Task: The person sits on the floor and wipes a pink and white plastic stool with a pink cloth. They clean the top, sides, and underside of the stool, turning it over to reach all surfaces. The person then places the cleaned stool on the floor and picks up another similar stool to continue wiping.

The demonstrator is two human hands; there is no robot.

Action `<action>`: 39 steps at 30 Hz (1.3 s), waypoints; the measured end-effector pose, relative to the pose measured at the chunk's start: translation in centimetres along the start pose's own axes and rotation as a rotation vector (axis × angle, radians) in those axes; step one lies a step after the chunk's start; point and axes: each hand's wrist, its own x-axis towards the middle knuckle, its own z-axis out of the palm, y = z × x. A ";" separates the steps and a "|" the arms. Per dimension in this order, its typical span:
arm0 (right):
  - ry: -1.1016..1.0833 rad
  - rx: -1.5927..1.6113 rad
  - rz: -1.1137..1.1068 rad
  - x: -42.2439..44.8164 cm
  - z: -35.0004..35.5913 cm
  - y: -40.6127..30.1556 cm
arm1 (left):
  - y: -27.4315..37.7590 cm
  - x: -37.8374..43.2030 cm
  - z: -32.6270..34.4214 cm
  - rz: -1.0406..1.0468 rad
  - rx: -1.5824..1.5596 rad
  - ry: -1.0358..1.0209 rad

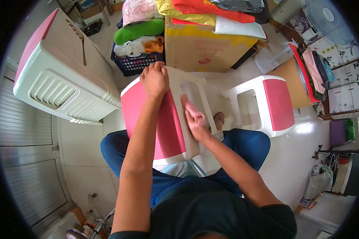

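Between my knees a white plastic stool with a pink seat panel (170,128) is tipped so that its open-framed side faces right. My left hand (155,78) grips the far edge of this stool, fingers bent over the rim. In my right hand (196,124) is a pink cloth (193,109), pressed against the white side just beyond the pink panel. The cloth is bunched, and part of it lies hidden by the fingers. My forearm covers some of the seat.
Nested stools (68,71) stand at the left, and another pink-topped stool (278,104) is at the right. Ahead are a blue plastic basket (137,63) of soft goods and a large cardboard box (203,47) with bags on it. A fan (327,18) is at the upper right.
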 end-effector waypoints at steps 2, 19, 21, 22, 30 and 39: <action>0.044 0.124 -0.140 6.2 1.2 0.7 | 0.0 0.0 -0.1 -0.009 0.002 -0.003; -0.050 -0.271 0.033 -14.1 -4.3 1.7 | -0.3 0.2 -0.3 -0.022 -0.018 -0.022; 0.516 1.085 0.416 -15.6 -2.6 6.8 | 0.0 0.2 -0.2 -0.016 -0.011 -0.006; 0.570 1.044 0.455 -15.7 -2.9 9.6 | 0.0 0.2 -0.2 -0.024 -0.004 -0.014; 0.322 -0.037 0.095 -15.2 -2.3 2.6 | -0.1 0.3 -0.1 -0.013 -0.006 -0.019; 0.109 -0.120 -0.541 -2.5 -1.2 -6.9 | -0.5 0.4 -0.2 -0.046 -0.005 -0.019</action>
